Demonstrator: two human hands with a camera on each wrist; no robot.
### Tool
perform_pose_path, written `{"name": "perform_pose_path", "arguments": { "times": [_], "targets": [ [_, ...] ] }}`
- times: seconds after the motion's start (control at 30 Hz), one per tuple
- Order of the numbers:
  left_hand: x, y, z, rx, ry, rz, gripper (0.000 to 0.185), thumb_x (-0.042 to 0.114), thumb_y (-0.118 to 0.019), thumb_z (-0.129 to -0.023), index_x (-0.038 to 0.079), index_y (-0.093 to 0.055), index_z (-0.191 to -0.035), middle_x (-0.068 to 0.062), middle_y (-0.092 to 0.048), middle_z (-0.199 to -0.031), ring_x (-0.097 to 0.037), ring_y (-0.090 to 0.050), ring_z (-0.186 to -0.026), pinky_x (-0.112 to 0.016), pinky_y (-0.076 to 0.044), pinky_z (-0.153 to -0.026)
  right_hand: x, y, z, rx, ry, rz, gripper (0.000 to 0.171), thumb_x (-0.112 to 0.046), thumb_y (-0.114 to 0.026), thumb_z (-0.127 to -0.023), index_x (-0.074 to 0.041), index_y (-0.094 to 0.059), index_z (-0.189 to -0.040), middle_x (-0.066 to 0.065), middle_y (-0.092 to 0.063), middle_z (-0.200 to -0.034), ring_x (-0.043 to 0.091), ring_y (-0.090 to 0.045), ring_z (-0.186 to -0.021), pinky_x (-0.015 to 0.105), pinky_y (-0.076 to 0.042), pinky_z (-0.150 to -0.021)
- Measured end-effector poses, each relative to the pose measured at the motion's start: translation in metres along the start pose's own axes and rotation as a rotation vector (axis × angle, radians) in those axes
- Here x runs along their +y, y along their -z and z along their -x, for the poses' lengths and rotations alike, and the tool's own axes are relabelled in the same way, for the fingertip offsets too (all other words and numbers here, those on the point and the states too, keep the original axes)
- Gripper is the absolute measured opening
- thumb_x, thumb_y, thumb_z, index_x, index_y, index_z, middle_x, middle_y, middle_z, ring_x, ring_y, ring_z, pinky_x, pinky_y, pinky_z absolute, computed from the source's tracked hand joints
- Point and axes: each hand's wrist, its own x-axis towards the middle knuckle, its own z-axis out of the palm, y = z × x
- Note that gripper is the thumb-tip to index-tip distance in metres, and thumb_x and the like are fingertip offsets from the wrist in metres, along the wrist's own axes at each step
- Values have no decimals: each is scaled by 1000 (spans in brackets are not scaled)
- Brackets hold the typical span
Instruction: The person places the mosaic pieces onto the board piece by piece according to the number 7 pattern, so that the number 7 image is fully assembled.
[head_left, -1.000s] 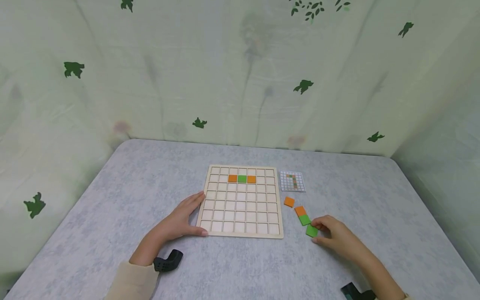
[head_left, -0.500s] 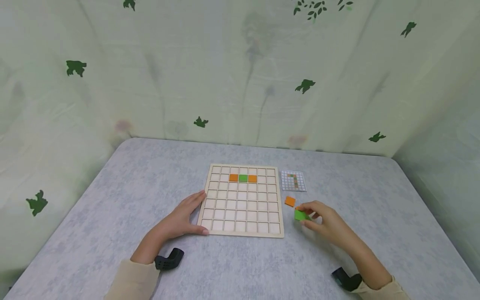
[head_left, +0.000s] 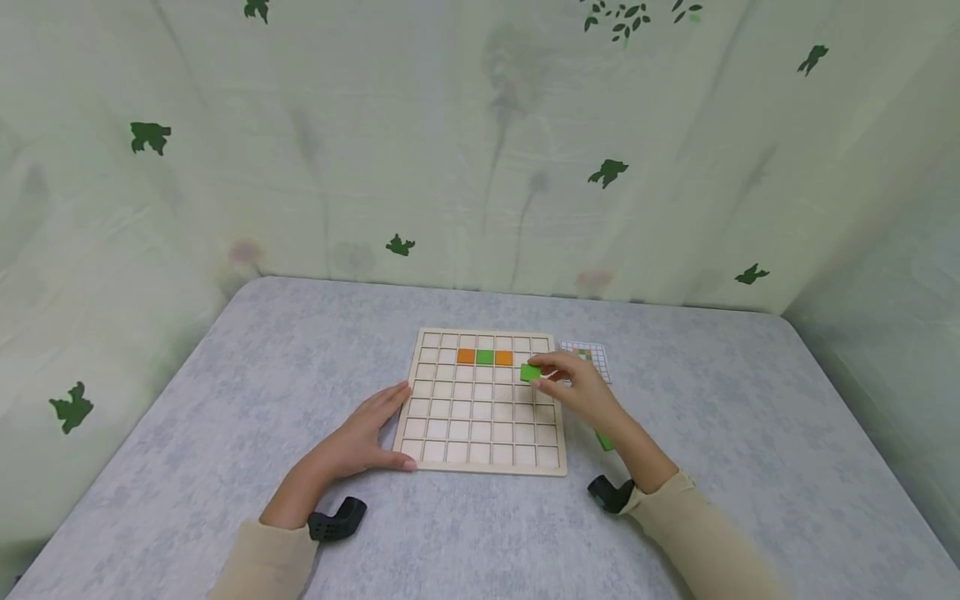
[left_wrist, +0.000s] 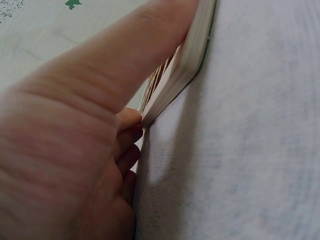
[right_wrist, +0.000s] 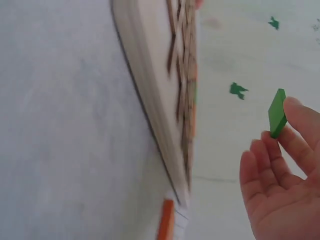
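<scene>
Pinches a green tile in the right grip, between thumb and fingertips, leaving the left part of the tile exposed. Holds it raised over the right side of the board, toward the far edge, well apart from the cells in the right wrist view. Appears there on a slant, with the remaining fingers loosely bent.

Rests the left grip at the near left corner of the board, with thumb and fingers spread and relaxed. Touches the near edge with the thumb and the left edge with the fingertips.

As for the board: lies on the surface, divided into square cells. Carries three tiles in adjacent cells of the second row from the far edge, from left to right: left orange tile, middle green tile, right orange tile.

Includes, just right of the board at the far end, a card printed with a grid and coloured squares, partly hidden by the right grip. Includes also a loose green tile, right of the board, partly covered by the right forearm. Shows a blurred loose orange tile near the card in the right wrist view.

Bounds the surface on the far side with a pale backdrop, bearing dark green shapes.
</scene>
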Motion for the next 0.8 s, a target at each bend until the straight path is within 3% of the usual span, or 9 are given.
{"name": "perform_pose_path", "arguments": {
  "times": [0.17, 0.47, 0.8],
  "targets": [
    [0, 0, 0, -3, 0, 2, 113, 56, -75, -59, 3, -20, -143, -13, -16, -147, -35, -12, -132, -54, -18, -101, 16, -18, -19, -17, -53, 22, 36, -9, -65, -82, 3, -57, -114, 12, -58, -106, 24, -55, -94, 32, -46, -80],
    [1, 0, 0, -1, 0, -2, 113, 56, -75, -59, 3, -20, -143, -14, -16, -147, -35, -12, -132, -54, -17, -101, 39, -34, -35, -46, -196, 35, 26, -12, -66, -82, -6, -62, -107, 3, -58, -98, 16, -55, -87, 27, -47, -75],
    [0, 1, 0, 6, -3, 12, 114, 55, -76, -58, 4, -19, -143, -12, -16, -147, -33, -11, -133, -52, -17, -102, 40, -38, -39, -56, -195, 107, 23, -14, -67, -82, -8, -65, -104, 3, -55, -94, 16, -50, -80, 29, -44, -70]
  ]
}}
